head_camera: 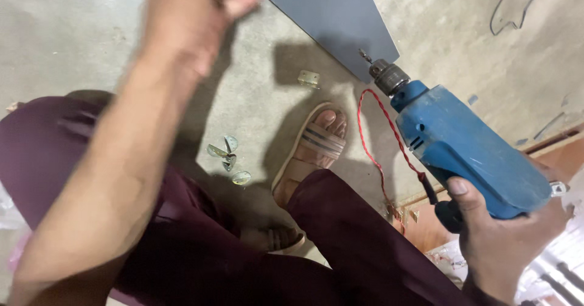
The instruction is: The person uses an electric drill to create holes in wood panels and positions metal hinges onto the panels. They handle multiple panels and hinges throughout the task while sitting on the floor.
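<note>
On the left side, the person's left hand (pixel 201 8) is lifted up high near the top edge. It is blurry. The fingers look curled in toward each other, but I cannot tell if they are shut on something or on nothing at all. The long bare arm runs down from it to the bottom left corner, over a leg in dark purple cloth.

Below and a bit to the right, a few small shiny metal plates (pixel 226 159) lie on the grey concrete floor (pixel 73 32). One small brass hinge (pixel 308 78) lies alone higher up, near the dark shadow. Next comes a foot in a tan sandal with stripes (pixel 313 154), flat on the floor. A flat grey board (pixel 328 8) lies at the top, with its corner close to the drill's tip.

A thin red cord (pixel 371 142) snakes down the floor just beside the sandal.

On the right, the right hand (pixel 508 239) is wrapped tight around the handle of a big blue plastic power drill (pixel 468 154). The thumb presses on the drill's side. The drill is held up in the air, tilted, and its dark metal tip with a short bit points up and left at the board's corner.
</note>
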